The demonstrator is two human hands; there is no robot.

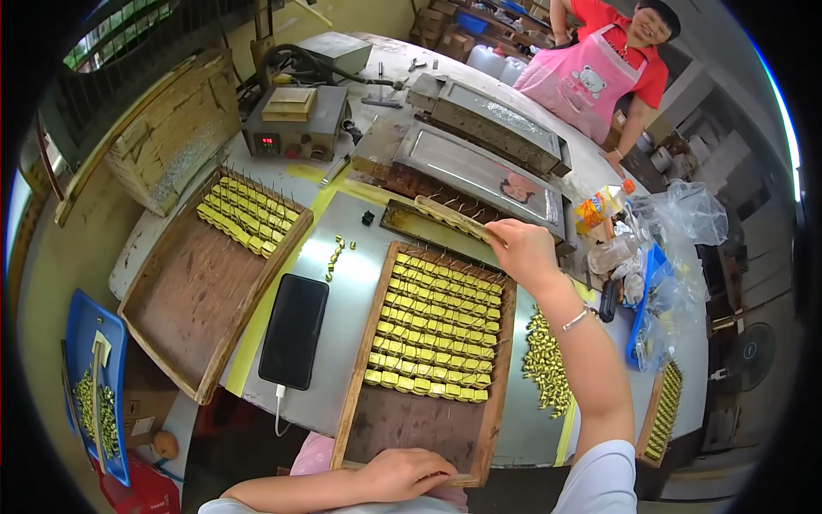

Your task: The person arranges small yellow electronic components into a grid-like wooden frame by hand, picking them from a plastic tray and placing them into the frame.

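My right hand (524,250) pinches the end of a narrow wooden strip (445,212), which has thin wire pins and small yellow pieces along it. The strip is held over the far end of a shallow wooden tray (360,377). Inside that tray lie several rows of yellow-gold metal pieces (437,321) with wires standing up; its near part shows bare wood. My left hand (407,473) rests on the tray's near edge, fingers curled over the rim. Beside my right forearm lies a loose heap of small gold pieces (546,360).
A second wooden tray (184,308) stands left, partly filled. A black phone (294,332) on a cable lies between the trays. Beyond are a metal heated plate (479,171) and a control box (300,124). A person in a pink apron (582,77) leans on the far side.
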